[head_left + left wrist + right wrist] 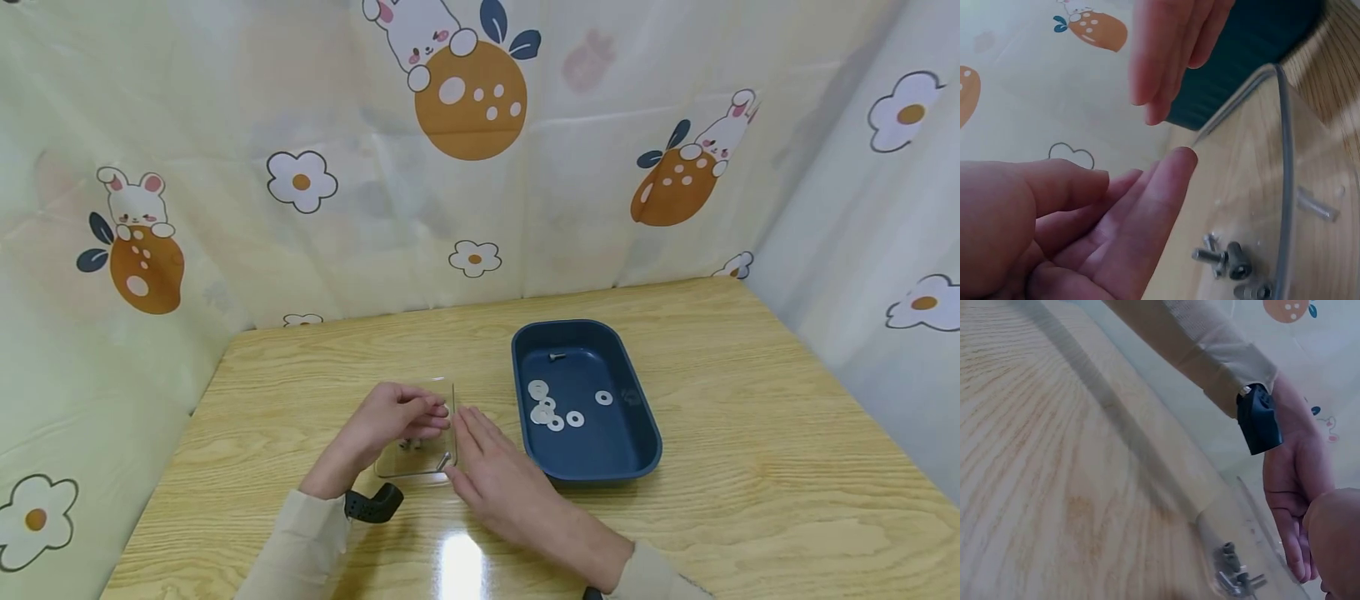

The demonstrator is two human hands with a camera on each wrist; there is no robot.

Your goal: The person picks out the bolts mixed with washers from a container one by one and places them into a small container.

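A clear plastic box (pixel 415 475) stands on the table with several metal screws (pixel 1235 259) lying in it. One screw (pixel 443 460) lies apart from the others near the box's front right corner. Over the box is my left hand (pixel 401 414), palm turned inward, its thumb apart from the loosely bent fingers; nothing shows in its grasp in the left wrist view. My right hand (pixel 504 479) extends its straight fingers along the box's right side, between it and the blue bin (pixel 647 417). Whether those fingertips touch the box wall, I cannot tell.
Inside the blue bin lie several pale flat washers (pixel 575 418), some overlapping at the left, and a single screw (pixel 557 357) near the far end. The wood-grain table (pixel 750 433) reaches back to a patterned curtain (pixel 585 208). A black wrist strap (pixel 373 503) sits at the left cuff.
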